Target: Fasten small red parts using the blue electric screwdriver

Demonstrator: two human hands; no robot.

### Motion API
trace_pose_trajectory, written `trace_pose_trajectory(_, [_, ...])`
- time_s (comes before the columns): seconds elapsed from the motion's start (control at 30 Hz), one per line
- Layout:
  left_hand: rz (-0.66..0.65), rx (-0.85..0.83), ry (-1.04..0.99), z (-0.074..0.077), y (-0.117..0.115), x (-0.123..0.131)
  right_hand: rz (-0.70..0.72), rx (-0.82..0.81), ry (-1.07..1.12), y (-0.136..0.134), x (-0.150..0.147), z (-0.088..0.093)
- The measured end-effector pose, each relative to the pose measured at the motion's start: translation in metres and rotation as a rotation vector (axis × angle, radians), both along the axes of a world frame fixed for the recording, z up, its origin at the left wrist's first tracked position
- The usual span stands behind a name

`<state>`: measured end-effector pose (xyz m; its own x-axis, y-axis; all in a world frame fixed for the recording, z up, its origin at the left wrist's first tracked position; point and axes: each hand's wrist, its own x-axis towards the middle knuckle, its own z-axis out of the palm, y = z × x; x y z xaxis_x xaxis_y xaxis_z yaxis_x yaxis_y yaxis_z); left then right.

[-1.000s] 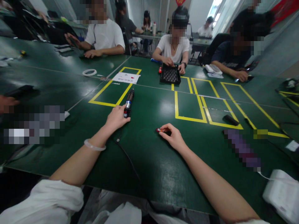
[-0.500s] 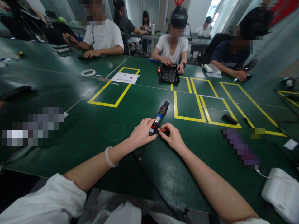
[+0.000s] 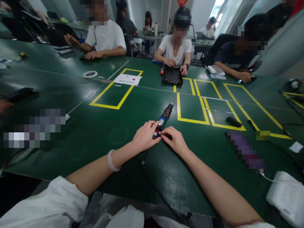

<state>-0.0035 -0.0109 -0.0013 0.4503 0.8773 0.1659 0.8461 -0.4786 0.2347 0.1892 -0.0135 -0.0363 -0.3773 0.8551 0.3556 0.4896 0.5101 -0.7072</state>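
An electric screwdriver [image 3: 163, 119] with its inner parts exposed lies on the green table, its thin bit pointing away from me to the upper right. My left hand [image 3: 145, 135] is closed around its rear part, fingers over the near left side and thumb below. At the right of that rear end, my right hand [image 3: 175, 139] pinches with thumb and forefinger at a small red and orange part, perhaps wires. The fingertips cover most of this part. Below my hands, a black cord [image 3: 154, 183] runs down over the table edge.
Yellow tape outlines [image 3: 193, 121] mark the table. A co-worker opposite handles a black tray [image 3: 172, 76]. White paper [image 3: 127, 79] and a tape roll [image 3: 90, 74] lie at the back left. On the right are a blurred-out phone-like item [image 3: 245, 150] and a white box [image 3: 286, 196].
My right hand has shifted slightly left, closer against the screwdriver's rear, so less of the red and orange part shows. My left hand keeps its hold.
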Motion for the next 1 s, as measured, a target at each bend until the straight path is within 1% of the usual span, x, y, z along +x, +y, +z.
trace_pose_trajectory(0.17, [0.012,0.032,0.032,-0.001,0.003,0.002,0.027,0.004,0.060,-0.001,0.001,0.003])
trace_pose_trajectory(0.3, [-0.003,0.048,0.072,-0.001,0.006,-0.002,0.090,-0.033,0.148,-0.002,-0.001,0.005])
trace_pose_trajectory(0.4, [-0.006,0.065,0.111,-0.002,0.009,-0.009,0.092,-0.075,0.192,-0.002,-0.002,0.006])
trace_pose_trajectory(0.5, [0.005,0.074,0.147,-0.001,0.015,-0.022,0.080,-0.143,0.233,-0.001,-0.001,0.004])
trace_pose_trajectory(0.57, [0.036,0.072,0.173,0.000,0.023,-0.034,0.070,-0.177,0.264,0.001,0.000,0.002])
trace_pose_trajectory(0.7, [0.169,0.041,0.237,0.002,0.043,-0.066,0.061,-0.205,0.264,0.001,0.000,0.000])
trace_pose_trajectory(0.87, [0.356,-0.004,0.253,0.002,0.071,-0.121,0.059,-0.202,0.245,0.001,0.000,0.001])
trace_pose_trajectory(1.0, [0.481,-0.064,0.249,0.003,0.084,-0.168,0.053,-0.209,0.250,0.002,-0.001,-0.001])
